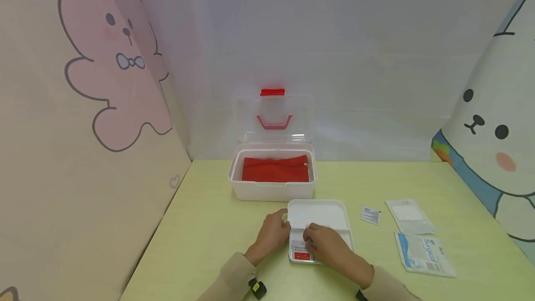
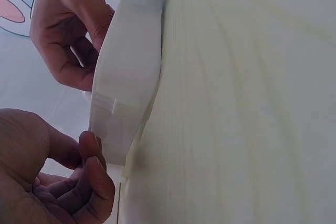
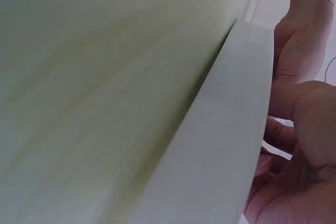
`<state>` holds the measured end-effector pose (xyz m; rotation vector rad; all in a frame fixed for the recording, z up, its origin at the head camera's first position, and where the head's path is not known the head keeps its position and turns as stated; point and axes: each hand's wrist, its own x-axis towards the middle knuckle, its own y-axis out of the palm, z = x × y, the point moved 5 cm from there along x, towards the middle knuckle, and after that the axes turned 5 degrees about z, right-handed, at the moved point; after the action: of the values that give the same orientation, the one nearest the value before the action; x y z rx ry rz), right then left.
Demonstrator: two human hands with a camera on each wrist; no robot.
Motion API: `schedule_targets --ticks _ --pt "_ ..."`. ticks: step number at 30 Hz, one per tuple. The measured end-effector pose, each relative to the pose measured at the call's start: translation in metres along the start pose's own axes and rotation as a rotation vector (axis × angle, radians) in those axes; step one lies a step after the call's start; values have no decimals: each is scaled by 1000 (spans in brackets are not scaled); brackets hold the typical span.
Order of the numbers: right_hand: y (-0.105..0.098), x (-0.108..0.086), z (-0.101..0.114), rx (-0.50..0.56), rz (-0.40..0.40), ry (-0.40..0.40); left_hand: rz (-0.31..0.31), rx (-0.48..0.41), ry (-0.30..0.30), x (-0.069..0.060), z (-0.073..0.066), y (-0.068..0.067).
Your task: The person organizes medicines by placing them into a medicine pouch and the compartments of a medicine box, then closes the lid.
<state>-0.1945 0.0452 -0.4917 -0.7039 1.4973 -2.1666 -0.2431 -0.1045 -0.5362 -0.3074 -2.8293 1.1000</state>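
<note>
A white divided tray [image 1: 319, 212] lies on the table in front of me. My left hand [image 1: 271, 232] holds the tray's left rim, its curled fingertips against the outer wall in the left wrist view. Inside the near compartment lies a small flat packet with a red label [image 1: 302, 256]. My right hand [image 1: 330, 245] reaches over the tray's near side, its curled fingers and thumb pinching the packet's right part. The fingertips partly cover the packet. In the right wrist view the tray wall [image 3: 215, 129] hides what the right fingertips [image 3: 265, 163] touch.
Behind the tray stands an open white box [image 1: 271, 192] with a clear raised lid [image 1: 301, 115] and a red pouch [image 1: 273, 169] inside. To the right lie a small sachet [image 1: 370, 215], a white dressing packet [image 1: 407, 212] and a blue-white packet marked Surgical [image 1: 424, 254].
</note>
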Motion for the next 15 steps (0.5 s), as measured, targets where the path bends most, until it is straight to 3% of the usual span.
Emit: schedule_targets --ticks 8,15 --pt "1 -2 3 -76 -7 -32 -16 18 17 1 -1 0" --pt "-4 -2 2 -61 15 7 -9 10 22 0 0 0"
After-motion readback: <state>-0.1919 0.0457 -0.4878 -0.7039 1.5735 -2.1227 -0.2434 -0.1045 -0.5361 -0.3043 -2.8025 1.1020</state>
